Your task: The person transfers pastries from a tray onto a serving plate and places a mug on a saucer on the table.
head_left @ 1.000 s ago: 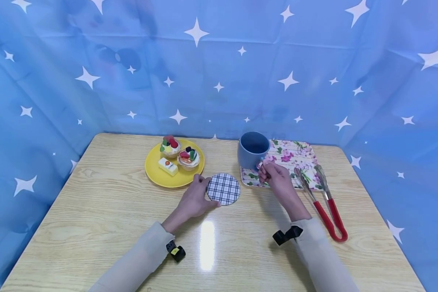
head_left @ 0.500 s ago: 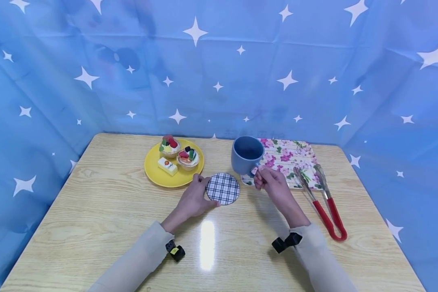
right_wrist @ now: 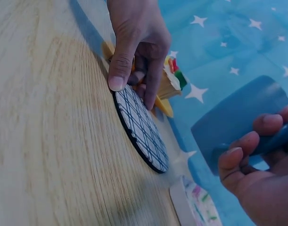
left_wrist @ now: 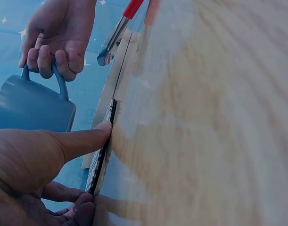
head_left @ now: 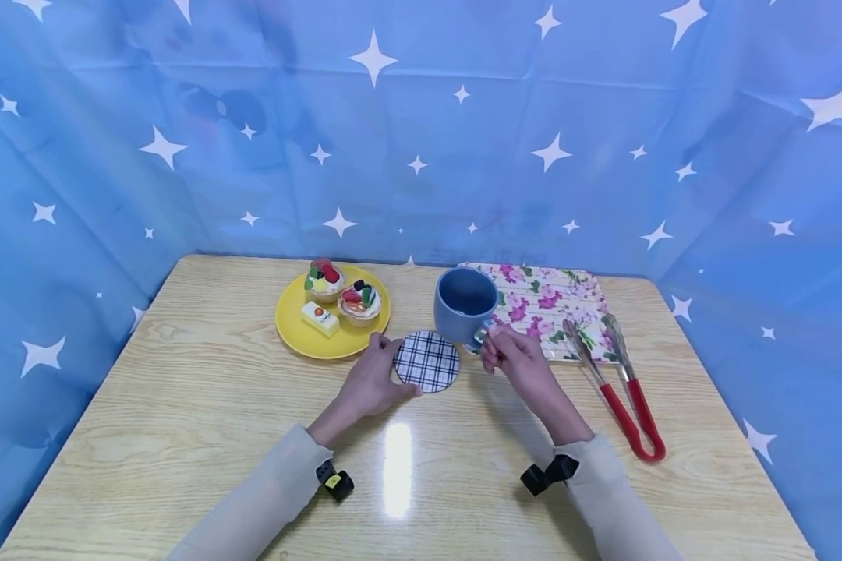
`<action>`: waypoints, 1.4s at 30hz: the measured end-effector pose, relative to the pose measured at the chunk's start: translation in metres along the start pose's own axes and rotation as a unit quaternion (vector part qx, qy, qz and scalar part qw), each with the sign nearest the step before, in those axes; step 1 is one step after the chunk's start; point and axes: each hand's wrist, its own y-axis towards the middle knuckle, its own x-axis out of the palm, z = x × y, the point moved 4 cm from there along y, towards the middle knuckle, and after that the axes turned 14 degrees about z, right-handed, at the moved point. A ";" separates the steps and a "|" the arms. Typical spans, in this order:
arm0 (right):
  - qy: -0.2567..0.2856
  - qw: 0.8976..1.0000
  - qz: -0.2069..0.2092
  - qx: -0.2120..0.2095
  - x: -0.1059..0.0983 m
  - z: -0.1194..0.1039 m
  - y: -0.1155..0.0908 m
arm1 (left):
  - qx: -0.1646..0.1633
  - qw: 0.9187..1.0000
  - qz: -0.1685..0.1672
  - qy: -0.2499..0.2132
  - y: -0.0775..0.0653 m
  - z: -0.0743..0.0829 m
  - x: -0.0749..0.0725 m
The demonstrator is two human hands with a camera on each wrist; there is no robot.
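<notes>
My left hand (head_left: 369,383) grips the edge of a round plaid coaster (head_left: 428,363) lying on the table, thumb on the near side and fingers on the far side. In the right wrist view, the coaster's (right_wrist: 143,134) dark underside edge meets the wood. My right hand (head_left: 521,365) holds a blue mug (head_left: 456,321) by its handle, fingers curled through it. The mug (left_wrist: 34,104) hangs raised off the table in the left wrist view. From the head view it appears just beyond the coaster, to its upper right. The mug's inside looks dark, without visible contents.
A yellow plate (head_left: 296,340) bearing two fruit tarts and a small cake piece stands left of the coaster. Behind the right hand lies a floral tray (head_left: 554,300). Red-handled tongs (head_left: 624,417) rest with their tips on its right part. A starry blue curtain (head_left: 421,132) backs the table.
My right hand has carried the mug leftward and toward me, off the tray's left part and closer to the coaster. The left hand and coaster have stayed in place.
</notes>
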 end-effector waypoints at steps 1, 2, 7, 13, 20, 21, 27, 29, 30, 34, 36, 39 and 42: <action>0.000 1.000 0.002 0.002 0.000 0.000 0.000 | -0.001 1.000 0.000 0.001 0.000 0.000 -0.001; 0.001 1.000 0.001 0.002 0.001 0.000 -0.001 | -0.002 1.000 0.000 0.002 0.000 0.000 -0.001; 0.007 1.000 -0.007 -0.003 0.006 0.001 -0.005 | -0.002 1.000 0.003 0.003 0.001 0.000 -0.002; 0.016 1.000 -0.022 0.000 0.012 0.006 -0.013 | 0.004 1.000 -0.002 0.005 0.000 -0.001 -0.001; 0.014 0.999 -0.034 0.009 0.020 0.012 -0.018 | 0.001 1.000 -0.001 0.012 0.002 0.001 -0.002; 0.012 0.999 -0.034 0.008 0.021 0.013 -0.019 | 0.000 1.000 -0.001 0.013 0.002 0.001 -0.002; 0.017 0.998 -0.053 -0.001 0.029 0.020 -0.022 | -0.001 1.000 0.000 0.012 0.001 0.001 -0.001; 0.019 0.998 -0.057 -0.005 0.031 0.022 -0.023 | 0.006 1.000 0.002 0.013 0.001 0.001 -0.002; 0.020 0.998 -0.057 -0.004 0.032 0.023 -0.023 | 0.009 1.000 0.003 0.012 0.001 0.001 -0.002; 0.006 0.999 -0.053 0.004 0.032 0.029 -0.025 | 0.023 1.000 0.006 0.008 0.001 0.002 -0.003; -0.003 0.999 -0.048 0.008 0.031 0.030 -0.026 | 0.027 1.000 0.006 0.007 0.001 0.002 -0.002; -0.013 0.999 -0.045 0.011 0.031 0.032 -0.027 | 0.025 1.000 0.006 0.005 0.001 0.002 -0.002; -0.027 0.998 -0.047 0.014 0.031 0.032 -0.028 | 0.019 1.000 0.006 0.005 -0.001 0.001 -0.001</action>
